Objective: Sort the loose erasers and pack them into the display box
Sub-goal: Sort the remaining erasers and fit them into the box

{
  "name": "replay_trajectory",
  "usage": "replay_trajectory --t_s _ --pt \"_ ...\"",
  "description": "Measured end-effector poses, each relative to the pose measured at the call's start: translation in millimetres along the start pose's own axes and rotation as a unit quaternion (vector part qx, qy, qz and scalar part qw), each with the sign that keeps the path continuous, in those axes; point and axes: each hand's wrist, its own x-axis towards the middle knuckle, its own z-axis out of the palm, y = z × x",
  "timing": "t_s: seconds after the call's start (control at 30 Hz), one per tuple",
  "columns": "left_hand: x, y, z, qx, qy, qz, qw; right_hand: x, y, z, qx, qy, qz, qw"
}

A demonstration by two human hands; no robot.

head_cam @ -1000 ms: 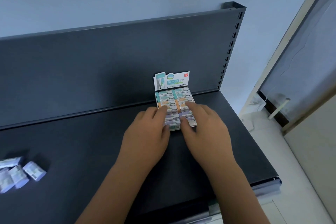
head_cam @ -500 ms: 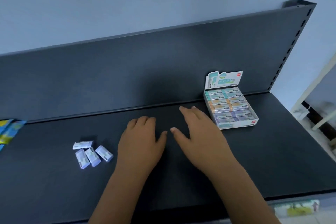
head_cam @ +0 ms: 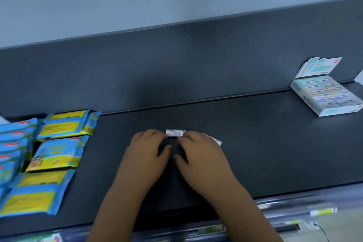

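My left hand (head_cam: 149,149) and my right hand (head_cam: 200,153) lie side by side, palms down, on the dark shelf (head_cam: 265,143), over the loose erasers. One white wrapped eraser (head_cam: 174,132) shows between the fingertips of both hands, which touch it. The end of another eraser (head_cam: 215,140) sticks out from under my right hand. Both hands' fingers bend downward and their tips are hidden, so any grip is unclear. The display box (head_cam: 326,94), filled with rows of erasers and with its printed lid flap standing up, sits far right against the back panel.
Several blue and yellow packets (head_cam: 57,143) lie in overlapping rows on the shelf's left side. The dark back panel (head_cam: 176,68) rises behind the shelf. The shelf's front edge (head_cam: 294,200) runs below my forearms, with products on a lower level.
My view has swung left, so the display box now sits far right. Both hands left the box, crossed the shelf leftward and now cover the loose erasers.
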Motion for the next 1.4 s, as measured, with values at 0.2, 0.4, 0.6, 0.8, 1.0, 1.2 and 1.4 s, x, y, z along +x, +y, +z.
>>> replay_trajectory --t_s 0.2,0.4,0.6,0.8,1.0,1.2,1.4 --pt "-15.9 -33.1 -6.9 -0.014 -0.045 0.026 0.999 1.6 -29.9 17.7 -0.001 -0.013 0.023 1.000" --pt "-16.6 -38.8 -12.7 -0.039 -0.034 0.048 0.998 1.7 -39.1 25.0 0.091 0.048 0.054 0.993" --pt "-4.5 -33.6 -9.7 -0.001 -0.078 0.082 0.994 2.3 -24.1 21.5 0.058 0.090 0.104 0.989" --pt "1.0 -32.1 -7.8 0.011 -0.089 0.065 0.994 -5.1 -26.0 16.5 0.005 0.081 0.130 0.988" --pt "-3.0 -33.7 -9.6 0.066 -0.037 0.014 0.997 -4.3 -29.2 18.0 0.035 0.082 0.119 0.989" --pt "-5.4 -38.1 -11.4 0.085 -0.030 -0.037 0.995 -1.7 -28.5 21.2 0.018 0.057 0.086 0.995" --pt "-10.0 -45.8 -14.1 0.068 0.004 -0.032 0.997 -1.6 -28.6 24.0 0.030 0.056 0.081 0.995"
